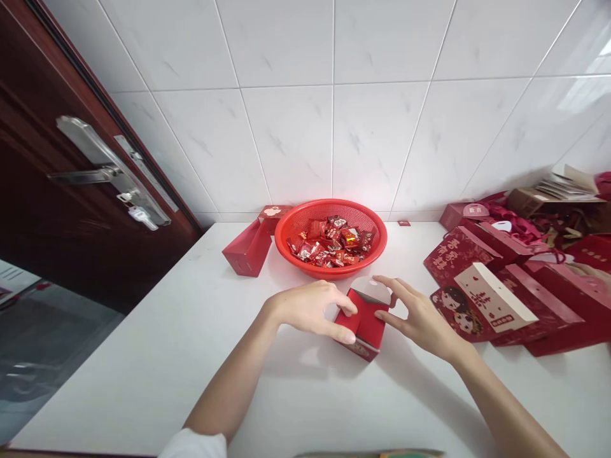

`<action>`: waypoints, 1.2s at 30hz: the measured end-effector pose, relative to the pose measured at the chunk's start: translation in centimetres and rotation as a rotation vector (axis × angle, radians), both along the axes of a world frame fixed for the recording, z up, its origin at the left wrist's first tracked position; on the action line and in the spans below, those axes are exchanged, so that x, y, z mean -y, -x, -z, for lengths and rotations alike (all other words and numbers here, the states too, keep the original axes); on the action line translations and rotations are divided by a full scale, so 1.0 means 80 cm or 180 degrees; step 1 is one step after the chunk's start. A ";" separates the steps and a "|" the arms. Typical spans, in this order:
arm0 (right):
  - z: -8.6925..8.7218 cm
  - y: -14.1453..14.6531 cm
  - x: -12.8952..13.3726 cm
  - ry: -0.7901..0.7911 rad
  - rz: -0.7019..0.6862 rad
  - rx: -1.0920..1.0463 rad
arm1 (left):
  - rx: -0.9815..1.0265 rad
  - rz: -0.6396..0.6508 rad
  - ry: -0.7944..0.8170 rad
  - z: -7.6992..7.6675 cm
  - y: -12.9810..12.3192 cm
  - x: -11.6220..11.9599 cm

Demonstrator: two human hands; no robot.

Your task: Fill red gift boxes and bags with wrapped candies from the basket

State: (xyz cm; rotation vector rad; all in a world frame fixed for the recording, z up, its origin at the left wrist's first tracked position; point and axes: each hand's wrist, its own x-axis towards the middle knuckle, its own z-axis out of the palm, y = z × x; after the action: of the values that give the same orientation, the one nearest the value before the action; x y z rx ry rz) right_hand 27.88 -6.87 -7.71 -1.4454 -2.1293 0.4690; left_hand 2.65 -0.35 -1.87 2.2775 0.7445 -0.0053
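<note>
A small red box (365,321) stands on the white table, its top open and its red inside showing. My left hand (315,312) is at its left side, thumb and fingertips at the edge, gripping that side. On the right, my right hand (417,315) has its thumb at the box's right edge and a finger raised at a pale rounded flap (371,289) at the back. Just behind the box sits a red plastic basket (331,272) with several wrapped candies (334,242) inside.
An open red carton (249,249) stands left of the basket. Several red gift boxes (463,254) crowd the right side, one with a cream panel (494,298); part of another person's hand (589,273) shows there. A dark door (42,165) is at the left.
</note>
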 end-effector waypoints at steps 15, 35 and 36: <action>0.028 0.010 0.005 -0.0039 -0.0399 -0.0840 | 0.0150 -0.0431 0.0039 0.033 -0.022 -0.008; 0.050 0.045 0.037 -0.0275 0.0683 0.0293 | -0.0271 -0.1165 -0.0319 0.039 -0.056 0.031; 0.053 0.049 0.038 -0.0324 0.0750 0.0324 | -0.0272 -0.1125 -0.0338 0.038 -0.056 0.032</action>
State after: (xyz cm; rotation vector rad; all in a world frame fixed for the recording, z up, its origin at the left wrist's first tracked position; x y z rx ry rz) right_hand 23.95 -9.88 -11.95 -1.6653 -1.9936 0.2000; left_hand 7.17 -2.88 -4.88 2.2248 1.2093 0.1051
